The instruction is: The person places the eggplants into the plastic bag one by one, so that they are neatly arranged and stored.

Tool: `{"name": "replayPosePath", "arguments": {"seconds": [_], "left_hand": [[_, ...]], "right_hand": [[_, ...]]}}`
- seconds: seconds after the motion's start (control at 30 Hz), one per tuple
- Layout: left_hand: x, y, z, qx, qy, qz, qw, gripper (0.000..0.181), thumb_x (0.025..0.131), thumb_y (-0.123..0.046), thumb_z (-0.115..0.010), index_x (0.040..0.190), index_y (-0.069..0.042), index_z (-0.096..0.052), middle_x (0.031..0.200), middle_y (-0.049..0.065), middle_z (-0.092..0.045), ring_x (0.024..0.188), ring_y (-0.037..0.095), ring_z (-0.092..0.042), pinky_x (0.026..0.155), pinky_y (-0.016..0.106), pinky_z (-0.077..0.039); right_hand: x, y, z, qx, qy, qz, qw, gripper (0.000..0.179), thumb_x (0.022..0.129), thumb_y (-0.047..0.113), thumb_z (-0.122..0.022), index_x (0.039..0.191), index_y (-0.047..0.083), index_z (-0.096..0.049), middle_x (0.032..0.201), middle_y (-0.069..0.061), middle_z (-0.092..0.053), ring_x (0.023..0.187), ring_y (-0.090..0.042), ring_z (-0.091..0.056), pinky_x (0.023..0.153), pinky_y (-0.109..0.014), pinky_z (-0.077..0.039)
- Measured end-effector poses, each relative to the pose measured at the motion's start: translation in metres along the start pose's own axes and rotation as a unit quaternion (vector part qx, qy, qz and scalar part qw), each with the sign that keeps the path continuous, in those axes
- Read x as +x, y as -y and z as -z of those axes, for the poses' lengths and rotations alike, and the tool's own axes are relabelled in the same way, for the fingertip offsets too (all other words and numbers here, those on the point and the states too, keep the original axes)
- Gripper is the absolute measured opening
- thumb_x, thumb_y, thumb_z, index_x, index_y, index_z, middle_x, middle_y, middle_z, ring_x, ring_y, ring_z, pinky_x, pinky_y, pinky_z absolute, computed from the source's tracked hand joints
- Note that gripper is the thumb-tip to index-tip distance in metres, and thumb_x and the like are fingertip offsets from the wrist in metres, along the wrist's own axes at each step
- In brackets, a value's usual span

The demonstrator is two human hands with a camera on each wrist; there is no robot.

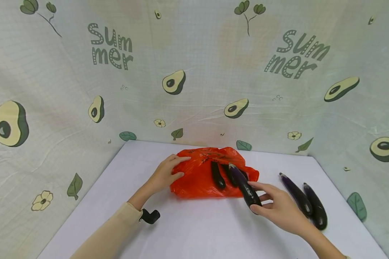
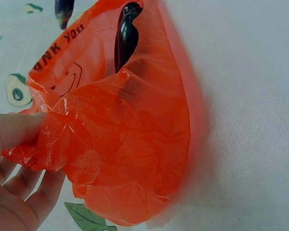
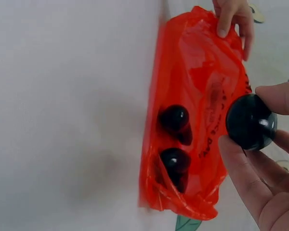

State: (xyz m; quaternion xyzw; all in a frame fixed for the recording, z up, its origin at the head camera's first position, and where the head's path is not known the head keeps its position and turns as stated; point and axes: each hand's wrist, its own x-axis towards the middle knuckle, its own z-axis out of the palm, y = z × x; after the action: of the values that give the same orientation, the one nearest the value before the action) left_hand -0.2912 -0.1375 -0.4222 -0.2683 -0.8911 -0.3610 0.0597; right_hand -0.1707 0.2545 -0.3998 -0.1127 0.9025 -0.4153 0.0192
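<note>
A red plastic bag point(image 1: 189, 183) lies on its side with its mouth gaping. My left hand point(image 1: 165, 173) pinches the bag's rim at its left end; in the left wrist view the thumb and fingers grip the crumpled plastic point(image 2: 53, 139). Over the opening, my right hand point(image 1: 283, 210) holds a dark purple eggplant point(image 1: 245, 187) near its rounded end, the stem end pointing up and away toward the bag. Inside the bag lie an eggplant point(image 1: 217, 175) and at least one more, partly hidden behind the held one. The right wrist view shows the rounded ends of two eggplants point(image 3: 175, 161) in the bag.
Two more eggplants point(image 1: 295, 194) lie side by side on the white tabletop point(image 1: 194, 230), right of the bag. A cloth backdrop point(image 1: 201, 50) printed with avocados and lettering stands behind the table and along both sides.
</note>
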Motion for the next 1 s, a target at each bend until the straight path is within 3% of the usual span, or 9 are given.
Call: {"name": "replayPosePath", "arguments": {"seconds": [0.3,0.63,1.0], "left_hand": [[0.003,0.002,-0.002,0.007,-0.002,-0.009,0.9999,0.064,0.093,-0.004,-0.082,0.150,-0.022,-0.061,0.123,0.002,-0.060,0.107,0.019,-0.055,0.085,0.031,-0.054],[0.006,-0.006,-0.003,0.015,-0.002,-0.007,0.9999,0.063,0.093,-0.004,-0.082,0.150,-0.022,-0.062,0.123,0.002,-0.060,0.106,0.018,-0.055,0.084,0.030,-0.054],[0.006,-0.004,-0.004,0.006,0.000,-0.002,1.0000,0.064,0.093,-0.004,-0.082,0.150,-0.023,-0.062,0.123,0.001,-0.060,0.109,0.018,-0.055,0.086,0.032,-0.055]], "right_hand": [[0.012,0.005,-0.016,0.034,0.028,0.052,0.9977,0.065,0.089,0.020,-0.088,0.148,0.016,-0.062,0.136,-0.017,-0.063,0.099,-0.023,-0.072,0.077,-0.027,-0.062],[0.029,0.005,-0.030,0.007,0.024,0.051,0.9984,0.064,0.089,0.021,-0.088,0.147,0.015,-0.062,0.132,-0.016,-0.066,0.100,-0.024,-0.071,0.076,-0.028,-0.063],[0.058,0.003,-0.052,-0.011,-0.013,0.055,0.9983,0.062,0.088,0.014,-0.088,0.145,0.010,-0.064,0.129,-0.012,-0.070,0.099,-0.023,-0.067,0.079,-0.030,-0.061]]}}
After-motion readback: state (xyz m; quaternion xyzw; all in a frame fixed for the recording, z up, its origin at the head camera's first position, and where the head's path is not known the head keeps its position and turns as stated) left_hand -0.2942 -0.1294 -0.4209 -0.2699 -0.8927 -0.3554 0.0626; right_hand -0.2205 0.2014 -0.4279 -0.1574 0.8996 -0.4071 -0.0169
